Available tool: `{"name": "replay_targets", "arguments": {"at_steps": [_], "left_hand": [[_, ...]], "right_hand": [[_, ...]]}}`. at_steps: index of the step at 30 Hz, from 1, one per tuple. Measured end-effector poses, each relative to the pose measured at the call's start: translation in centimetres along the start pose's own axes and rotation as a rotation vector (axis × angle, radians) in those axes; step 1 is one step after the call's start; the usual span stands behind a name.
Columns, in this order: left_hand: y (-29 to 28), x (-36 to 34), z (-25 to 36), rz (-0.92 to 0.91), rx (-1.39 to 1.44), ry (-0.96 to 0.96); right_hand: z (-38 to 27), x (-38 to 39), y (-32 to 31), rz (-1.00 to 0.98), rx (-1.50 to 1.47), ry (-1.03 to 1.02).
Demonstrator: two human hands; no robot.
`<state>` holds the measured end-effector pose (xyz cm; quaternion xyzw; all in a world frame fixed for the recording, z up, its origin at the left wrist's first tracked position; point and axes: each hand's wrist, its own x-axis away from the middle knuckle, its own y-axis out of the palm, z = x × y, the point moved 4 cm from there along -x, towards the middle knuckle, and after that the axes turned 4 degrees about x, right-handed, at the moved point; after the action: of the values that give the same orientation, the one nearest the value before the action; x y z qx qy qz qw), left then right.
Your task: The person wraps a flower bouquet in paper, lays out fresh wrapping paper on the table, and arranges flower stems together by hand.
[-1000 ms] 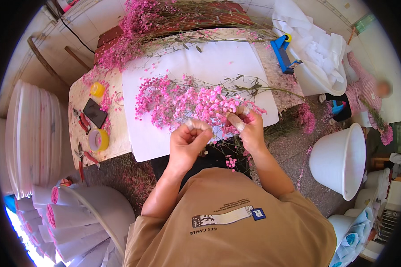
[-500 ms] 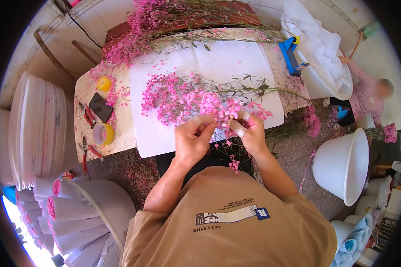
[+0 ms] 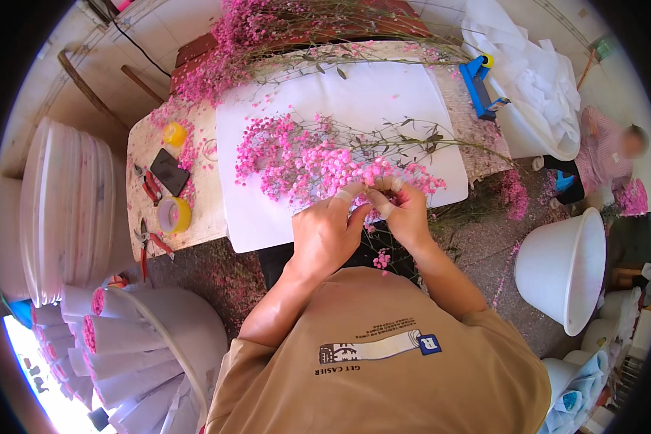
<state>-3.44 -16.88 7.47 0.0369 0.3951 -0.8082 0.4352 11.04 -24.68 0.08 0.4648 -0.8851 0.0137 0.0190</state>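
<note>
A spray of pink small-blossomed flowers [image 3: 282,155] with long green stems lies on a white sheet [image 3: 253,220] on the worktable. My left hand [image 3: 325,231] is closed at the near edge of the flower heads, its taped index finger reaching toward my right hand's fingers. My right hand [image 3: 405,217], with tape on thumb and finger, pinches among the blossoms. The fingertips of both hands meet at the flowers; the exact piece held is partly hidden. Loose blossoms hang below my hands.
At left are tape rolls [image 3: 173,215], a phone [image 3: 169,173], pruners [image 3: 150,246] and wrapped bunches [image 3: 123,333]. Behind lie more flowers [image 3: 231,43]. At right are a blue dispenser [image 3: 477,87], tubs [image 3: 557,271] and a person [image 3: 604,145] holding pink flowers.
My left hand has moved right and slightly up, closer to my right hand. The person at right has lowered their raised arm.
</note>
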Motion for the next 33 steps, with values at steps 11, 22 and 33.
{"name": "replay_targets", "arguments": {"at_steps": [11, 22, 33], "left_hand": [[-0.4, 1.1, -0.2, 0.051, 0.252, -0.061], [-6.2, 4.6, -2.6, -0.693, 0.214, -0.193], [-1.9, 3.7, -4.9, -0.008, -0.006, -0.196]], "right_hand": [[-0.9, 0.5, 0.9, -0.068, 0.221, -0.235], [0.4, -0.3, -0.5, -0.077, 0.129, -0.106], [2.1, -0.2, 4.3, -0.22, 0.265, -0.216]]}}
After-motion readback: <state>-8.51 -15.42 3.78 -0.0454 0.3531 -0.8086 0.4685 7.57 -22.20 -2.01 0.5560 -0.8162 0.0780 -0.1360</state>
